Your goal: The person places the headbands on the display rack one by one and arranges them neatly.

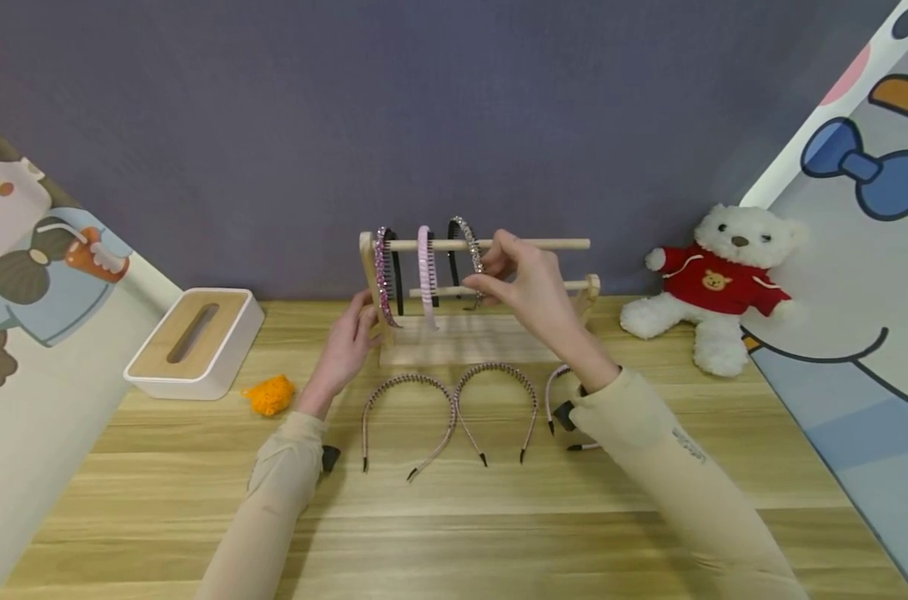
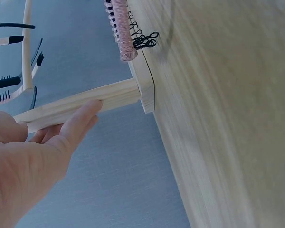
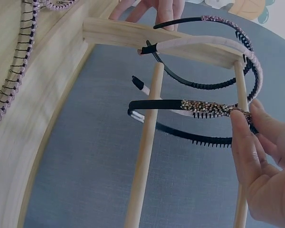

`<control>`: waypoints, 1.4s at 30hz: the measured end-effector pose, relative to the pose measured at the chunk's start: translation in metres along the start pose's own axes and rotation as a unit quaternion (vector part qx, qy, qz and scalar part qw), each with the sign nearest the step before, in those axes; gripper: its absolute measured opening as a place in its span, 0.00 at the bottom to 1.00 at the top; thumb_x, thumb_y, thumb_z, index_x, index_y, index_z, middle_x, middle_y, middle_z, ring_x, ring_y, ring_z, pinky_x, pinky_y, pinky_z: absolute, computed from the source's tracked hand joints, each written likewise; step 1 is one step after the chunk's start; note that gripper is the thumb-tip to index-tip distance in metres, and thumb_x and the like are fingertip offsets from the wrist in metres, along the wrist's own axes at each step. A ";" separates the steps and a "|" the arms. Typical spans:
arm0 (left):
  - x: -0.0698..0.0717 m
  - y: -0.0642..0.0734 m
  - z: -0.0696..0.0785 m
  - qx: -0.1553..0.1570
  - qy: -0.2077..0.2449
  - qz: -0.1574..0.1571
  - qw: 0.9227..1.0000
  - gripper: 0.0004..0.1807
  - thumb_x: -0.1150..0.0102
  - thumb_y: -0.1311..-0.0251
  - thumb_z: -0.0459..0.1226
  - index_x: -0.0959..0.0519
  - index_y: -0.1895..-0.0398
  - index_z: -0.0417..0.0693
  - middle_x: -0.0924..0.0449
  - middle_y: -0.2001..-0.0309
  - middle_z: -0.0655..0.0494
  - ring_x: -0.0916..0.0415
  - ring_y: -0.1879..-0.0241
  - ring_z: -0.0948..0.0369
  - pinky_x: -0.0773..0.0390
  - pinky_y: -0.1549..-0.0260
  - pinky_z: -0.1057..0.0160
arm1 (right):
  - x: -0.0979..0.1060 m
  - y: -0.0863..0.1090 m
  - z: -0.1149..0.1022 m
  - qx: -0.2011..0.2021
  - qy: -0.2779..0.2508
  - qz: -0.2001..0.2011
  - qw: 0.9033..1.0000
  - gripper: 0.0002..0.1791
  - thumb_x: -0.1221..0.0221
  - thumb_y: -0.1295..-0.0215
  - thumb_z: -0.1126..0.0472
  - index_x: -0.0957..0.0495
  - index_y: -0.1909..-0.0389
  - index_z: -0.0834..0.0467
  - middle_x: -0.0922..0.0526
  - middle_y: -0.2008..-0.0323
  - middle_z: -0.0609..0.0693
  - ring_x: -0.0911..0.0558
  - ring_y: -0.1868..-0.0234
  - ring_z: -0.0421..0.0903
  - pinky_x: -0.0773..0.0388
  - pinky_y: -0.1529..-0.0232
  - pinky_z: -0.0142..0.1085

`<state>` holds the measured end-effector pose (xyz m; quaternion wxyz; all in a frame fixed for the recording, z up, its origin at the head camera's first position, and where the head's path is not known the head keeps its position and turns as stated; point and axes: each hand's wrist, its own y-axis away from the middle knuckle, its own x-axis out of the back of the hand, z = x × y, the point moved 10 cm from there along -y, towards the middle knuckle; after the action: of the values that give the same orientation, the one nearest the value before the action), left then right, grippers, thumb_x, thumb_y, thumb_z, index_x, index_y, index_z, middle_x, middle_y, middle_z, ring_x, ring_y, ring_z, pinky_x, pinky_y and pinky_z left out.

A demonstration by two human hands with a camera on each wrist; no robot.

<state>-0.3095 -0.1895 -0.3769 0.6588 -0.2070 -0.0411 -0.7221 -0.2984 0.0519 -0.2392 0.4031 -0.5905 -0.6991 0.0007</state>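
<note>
Although it is set with many small stones, the glitter headband (image 3: 204,107) looks light, thin and springy, so its arms would probably flex if spread, while hard pressure might loosen the stones. It loops over the upper rod (image 1: 544,244) of the wooden rack (image 1: 469,343), its tips near the lower rod (image 1: 575,286). The stone-covered side seems the grippier hold; the plain black ends are probably slicker, and the inner comb teeth could snag. The right hand (image 1: 532,283) pinches that stone-covered side between thumb and fingers. Well apart from it, the left hand (image 1: 344,346) grips the rack's left end, thumb and fingers on either side of the wood.

Three headbands sit on the rack: the glitter one, one pale pink headband (image 1: 424,267) and one pink sparkly headband (image 1: 382,275). Three more show on the table (image 1: 454,542): two whole toothed headbands (image 1: 496,367) and one partly hidden headband (image 1: 549,400) by the right sleeve. Farther out are one tissue box (image 1: 161,333), one orange bundle (image 1: 270,395) and one teddy bear (image 1: 712,279).
</note>
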 end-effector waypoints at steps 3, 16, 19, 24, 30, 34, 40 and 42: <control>0.000 0.000 0.000 0.000 -0.004 0.000 1.000 0.26 0.66 0.12 0.34 0.43 0.20 0.29 0.38 0.26 0.25 0.33 0.29 0.30 0.18 0.37 0.43 | 0.000 0.000 -0.001 -0.004 0.007 0.004 1.000 0.17 0.22 0.38 0.62 0.22 0.61 0.62 0.11 0.64 0.54 0.12 0.67 0.48 0.10 0.69 0.34; 0.000 0.001 0.002 0.000 -0.009 0.001 1.000 0.25 0.65 0.12 0.34 0.42 0.20 0.30 0.37 0.26 0.25 0.32 0.29 0.31 0.17 0.37 0.44 | 0.002 0.003 0.000 -0.014 0.018 0.020 1.000 0.20 0.21 0.38 0.58 0.20 0.56 0.62 0.10 0.64 0.53 0.12 0.65 0.49 0.10 0.63 0.41; 0.000 0.001 0.003 0.002 -0.007 0.000 1.000 0.25 0.66 0.12 0.34 0.42 0.20 0.30 0.38 0.25 0.25 0.32 0.29 0.31 0.18 0.37 0.43 | 0.002 0.003 0.000 -0.017 0.015 0.018 1.000 0.21 0.21 0.38 0.57 0.20 0.55 0.61 0.10 0.62 0.54 0.12 0.64 0.49 0.09 0.61 0.42; 0.001 0.002 0.003 0.001 -0.004 0.001 1.000 0.25 0.66 0.12 0.34 0.42 0.20 0.29 0.38 0.25 0.26 0.32 0.29 0.30 0.18 0.37 0.42 | 0.005 0.005 -0.004 -0.015 0.029 0.017 0.999 0.23 0.21 0.37 0.55 0.21 0.50 0.60 0.09 0.59 0.54 0.11 0.64 0.49 0.08 0.61 0.41; 0.000 0.001 0.003 -0.006 -0.007 0.002 1.000 0.25 0.65 0.12 0.34 0.41 0.20 0.30 0.36 0.26 0.26 0.32 0.30 0.30 0.17 0.37 0.42 | 0.014 0.010 -0.007 -0.008 0.037 0.022 0.999 0.23 0.22 0.36 0.54 0.21 0.47 0.58 0.09 0.58 0.51 0.11 0.65 0.47 0.09 0.64 0.42; 0.000 0.000 0.002 -0.006 -0.004 0.000 1.000 0.26 0.65 0.12 0.34 0.42 0.20 0.29 0.37 0.26 0.26 0.33 0.29 0.30 0.18 0.36 0.42 | 0.019 0.016 -0.010 0.006 0.036 0.021 0.999 0.20 0.24 0.33 0.57 0.20 0.47 0.60 0.09 0.56 0.51 0.10 0.64 0.49 0.09 0.61 0.45; 0.001 0.001 0.003 -0.009 -0.006 0.000 1.000 0.26 0.65 0.12 0.34 0.43 0.20 0.28 0.38 0.26 0.25 0.34 0.29 0.29 0.18 0.36 0.42 | 0.026 0.024 -0.013 0.033 0.043 0.025 0.998 0.19 0.26 0.32 0.61 0.19 0.46 0.60 0.10 0.54 0.52 0.10 0.65 0.49 0.09 0.62 0.45; 0.001 0.001 0.003 -0.010 -0.006 0.001 1.000 0.25 0.65 0.12 0.34 0.42 0.20 0.28 0.37 0.26 0.25 0.33 0.29 0.29 0.18 0.37 0.42 | 0.028 0.027 -0.013 0.037 0.047 0.027 0.998 0.18 0.25 0.32 0.61 0.19 0.46 0.59 0.10 0.54 0.52 0.10 0.65 0.48 0.09 0.61 0.44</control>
<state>-0.3075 -0.1894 -0.3739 0.6572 -0.2179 -0.0377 -0.7206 -0.2676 0.0774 -0.2274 0.4574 -0.5927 -0.6628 0.0096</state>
